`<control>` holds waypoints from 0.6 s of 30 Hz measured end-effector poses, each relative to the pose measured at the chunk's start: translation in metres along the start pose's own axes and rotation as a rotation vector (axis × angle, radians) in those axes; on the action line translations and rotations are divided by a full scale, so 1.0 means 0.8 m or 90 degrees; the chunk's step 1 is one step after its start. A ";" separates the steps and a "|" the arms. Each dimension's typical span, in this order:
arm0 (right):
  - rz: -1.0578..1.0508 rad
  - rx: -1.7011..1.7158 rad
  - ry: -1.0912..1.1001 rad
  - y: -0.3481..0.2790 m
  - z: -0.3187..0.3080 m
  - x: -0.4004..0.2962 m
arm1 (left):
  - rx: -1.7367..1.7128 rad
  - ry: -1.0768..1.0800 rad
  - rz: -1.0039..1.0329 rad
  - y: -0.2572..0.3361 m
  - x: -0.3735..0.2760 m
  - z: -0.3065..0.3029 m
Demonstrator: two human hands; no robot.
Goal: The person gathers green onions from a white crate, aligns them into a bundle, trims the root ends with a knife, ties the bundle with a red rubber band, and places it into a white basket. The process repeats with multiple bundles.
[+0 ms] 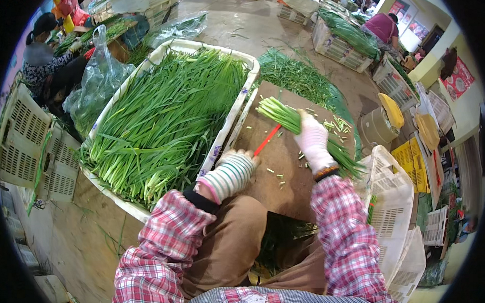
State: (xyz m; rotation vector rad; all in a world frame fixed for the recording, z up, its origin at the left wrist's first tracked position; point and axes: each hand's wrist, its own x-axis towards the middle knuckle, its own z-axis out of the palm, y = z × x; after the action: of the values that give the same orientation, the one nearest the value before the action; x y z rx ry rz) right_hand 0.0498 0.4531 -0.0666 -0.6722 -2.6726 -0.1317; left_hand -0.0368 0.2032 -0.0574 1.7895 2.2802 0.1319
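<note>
My left hand (237, 170), in a striped knit glove, grips one end of a red strip (267, 140) over the wooden board. The strip's other end reaches the underside of a bunch of green garlic chives (280, 113). My right hand (312, 137), in a pale glove, is closed around that bunch, its cut stems pointing up and left and its leaves trailing down to the right. Short cut stem pieces (337, 126) lie scattered on the board (284, 190). Left of the board, a white plastic crate (229, 130) is filled with long chives (165, 114).
A heap of leafy trimmings (296, 75) lies on green sheeting beyond the board. White crates (390, 210) stand at the right, near a bucket (376, 127). One person (43, 66) sits at the upper left; another person (382, 28) bends over crates at the upper right.
</note>
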 end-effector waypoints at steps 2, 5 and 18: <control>-0.007 -0.048 -0.163 -0.031 0.036 -0.003 | -0.012 -0.060 -0.020 -0.003 0.011 0.049; 0.023 0.077 -0.166 -0.046 0.093 -0.027 | -0.056 -0.065 -0.042 -0.003 0.011 0.071; -0.223 0.531 -0.052 -0.210 -0.063 0.022 | -0.433 0.485 -0.084 -0.076 -0.242 -0.048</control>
State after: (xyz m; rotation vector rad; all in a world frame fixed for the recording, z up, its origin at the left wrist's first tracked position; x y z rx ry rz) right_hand -0.0267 0.3035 -0.0132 0.0576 -2.5463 0.8798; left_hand -0.0606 0.0043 -0.0076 1.3265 2.3131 1.5770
